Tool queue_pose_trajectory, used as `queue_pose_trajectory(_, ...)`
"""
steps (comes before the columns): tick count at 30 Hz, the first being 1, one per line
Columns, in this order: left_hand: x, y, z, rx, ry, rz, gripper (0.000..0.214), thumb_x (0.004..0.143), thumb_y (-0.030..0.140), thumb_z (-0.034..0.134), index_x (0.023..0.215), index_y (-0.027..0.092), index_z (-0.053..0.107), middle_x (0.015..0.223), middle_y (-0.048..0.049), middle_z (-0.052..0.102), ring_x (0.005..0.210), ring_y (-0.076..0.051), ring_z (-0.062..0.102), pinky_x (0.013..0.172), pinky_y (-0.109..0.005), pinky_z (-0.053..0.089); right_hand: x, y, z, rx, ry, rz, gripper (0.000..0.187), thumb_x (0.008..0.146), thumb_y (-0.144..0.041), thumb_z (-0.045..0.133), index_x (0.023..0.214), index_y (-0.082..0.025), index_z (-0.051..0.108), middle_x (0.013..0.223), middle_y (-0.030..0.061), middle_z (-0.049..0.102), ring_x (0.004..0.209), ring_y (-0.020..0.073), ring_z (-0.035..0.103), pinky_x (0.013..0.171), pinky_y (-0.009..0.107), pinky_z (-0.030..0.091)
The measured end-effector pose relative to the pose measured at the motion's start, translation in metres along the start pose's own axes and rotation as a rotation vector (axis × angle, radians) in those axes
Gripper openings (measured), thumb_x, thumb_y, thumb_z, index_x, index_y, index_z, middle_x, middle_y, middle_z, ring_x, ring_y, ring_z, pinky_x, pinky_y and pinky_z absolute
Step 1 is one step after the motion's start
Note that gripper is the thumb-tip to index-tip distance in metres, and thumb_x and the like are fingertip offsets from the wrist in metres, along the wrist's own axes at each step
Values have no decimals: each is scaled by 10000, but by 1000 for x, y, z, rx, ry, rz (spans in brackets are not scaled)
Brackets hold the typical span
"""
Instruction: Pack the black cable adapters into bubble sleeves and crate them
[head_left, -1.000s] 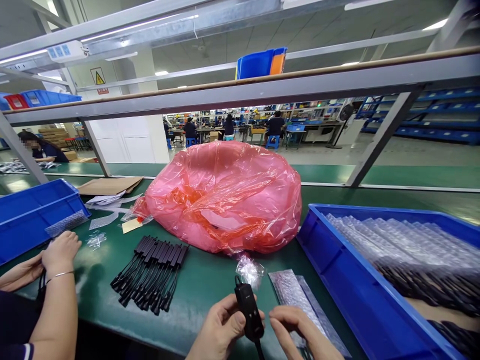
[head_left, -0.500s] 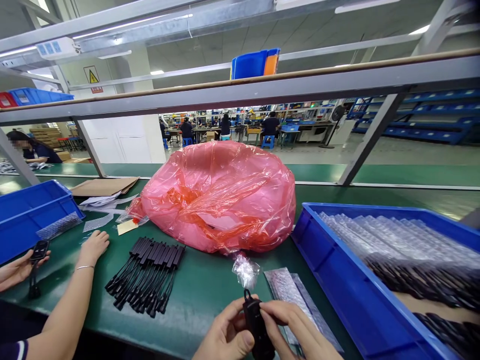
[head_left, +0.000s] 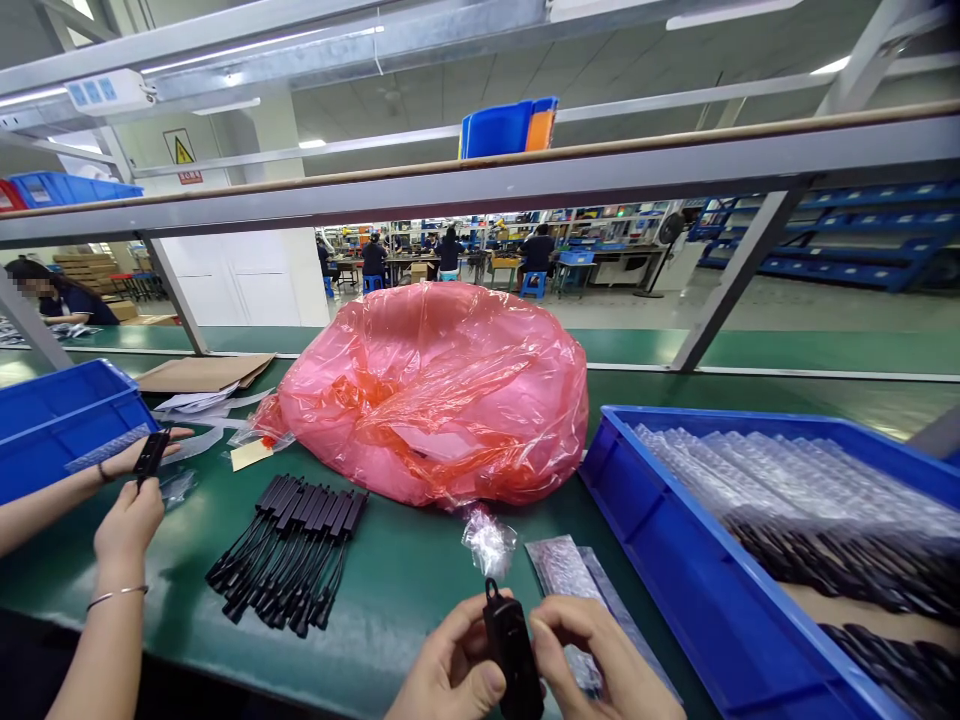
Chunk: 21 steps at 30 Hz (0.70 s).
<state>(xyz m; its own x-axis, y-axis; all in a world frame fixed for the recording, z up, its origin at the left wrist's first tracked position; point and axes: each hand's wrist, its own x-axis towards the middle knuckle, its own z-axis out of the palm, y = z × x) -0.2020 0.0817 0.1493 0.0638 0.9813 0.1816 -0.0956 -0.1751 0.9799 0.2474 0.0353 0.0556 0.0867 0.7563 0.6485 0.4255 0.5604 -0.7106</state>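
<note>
1. At the near edge of the green table [head_left: 405, 600], right of centre, a black device [head_left: 511, 650] is gripped by the left hand [head_left: 454, 665], thumb along its left side, fingers curled behind.
2. Its long axis runs near to far, the far end leaning slightly left; the small loop there points away, towards a crumpled clear wrapper [head_left: 488, 542].
3. On the device's right, the right hand [head_left: 604, 660] has its thumb and fingers bent together close against the casing; whether they pinch anything, I cannot tell.
4. Cut off by the bottom of the view are the device's near end and both wrists.
5. Just beyond the right hand, bubble-wrap sleeves [head_left: 561, 566] lie partly hidden by it; farther right, a blue bin [head_left: 652, 550] of wrapped pieces runs out of view.
6. Left of the device lies a row of black units [head_left: 311, 508], cables trailing near and left; farther left, a co-worker's hands [head_left: 129, 515] hold a similar unit [head_left: 151, 455].
</note>
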Motion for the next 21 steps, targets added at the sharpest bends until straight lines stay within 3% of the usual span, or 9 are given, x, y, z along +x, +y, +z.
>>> queue_pose_trajectory(1, 3, 4, -12, 1, 18, 27, 667, 884, 738, 443, 829, 164, 778, 736, -84, 745, 1288, -342, 634, 735, -466, 563, 6, 3, 0, 24, 26, 67, 219, 1001, -395, 603, 840, -254, 649, 727, -16, 653, 610, 135, 646, 622, 204, 557)
queue_pose_trajectory(3, 1, -2, -11, 26, 113, 71, 537, 888, 685, 506, 780, 242, 790, 697, -55, 733, 1315, -347, 616, 708, -450, 589, 22, 10, 1, 73, 16, 168, 248, 1003, -424, 588, 838, -243, 628, 667, -26, 617, 545, 129, 613, 540, 201, 530)
queue_pose_trajectory(5, -7, -19, 13, 76, 262, 89, 239, 844, 533, 707, 943, 335, 798, 817, -33, 773, 1355, -357, 582, 779, -483, 630, 37, 15, 2, 108, -59, 185, 253, 997, -439, 597, 851, -237, 639, 681, -20, 626, 565, 136, 625, 521, 199, 524)
queue_pose_trajectory(7, -16, -38, 41, 117, 364, 83, 356, 806, 427, 792, 1157, 403, 739, 965, -11, 784, 1382, -364, 555, 863, -517, 638, 46, 17, 6, 120, -146, 97, 217, 993, -407, 621, 860, -240, 659, 745, -11, 652, 629, 138, 644, 564, 199, 537)
queue_pose_trajectory(9, -20, -47, 58, 126, 381, 69, 490, 807, 414, 796, 1280, 427, 667, 1048, -1, 775, 1392, -372, 544, 905, -539, 632, 46, 14, 12, 99, -194, -30, 120, 994, -338, 642, 916, -254, 675, 801, -17, 666, 678, 133, 652, 620, 200, 542)
queue_pose_trajectory(13, -5, -19, 44, 82, 395, 65, 595, 846, 527, 731, 1406, 455, 541, 1130, 11, 751, 1411, -359, 525, 962, -546, 616, 30, 6, 26, 83, -252, -185, 100, 1017, -249, 617, 1095, -281, 670, 916, -14, 690, 741, 127, 666, 680, 203, 550)
queue_pose_trajectory(16, 12, 19, 33, -138, 302, 34, 703, 784, 718, 689, 1412, 451, 522, 1110, 0, 751, 1392, -360, 541, 977, -534, 609, 20, 5, 29, 74, -255, -258, 93, 1025, -208, 584, 996, -262, 655, 860, -20, 671, 716, 124, 644, 665, 206, 527)
queue_pose_trajectory(18, 14, 25, 51, -258, 204, -11, 749, 733, 758, 707, 1382, 416, 557, 1097, -32, 758, 1340, -370, 585, 976, -523, 608, 21, 9, 25, 44, -209, -234, 148, 1025, -235, 568, 884, -243, 614, 781, -27, 625, 664, 125, 602, 636, 217, 501)
queue_pose_trajectory(21, -5, -14, 123, -281, 90, -96, 657, 745, 560, 827, 1316, 300, 632, 1092, -109, 764, 1178, -369, 687, 964, -523, 599, 38, 30, 18, -72, -140, 22, 269, 1060, -361, 463, 843, -234, 559, 757, -17, 588, 661, 144, 571, 619, 241, 478)
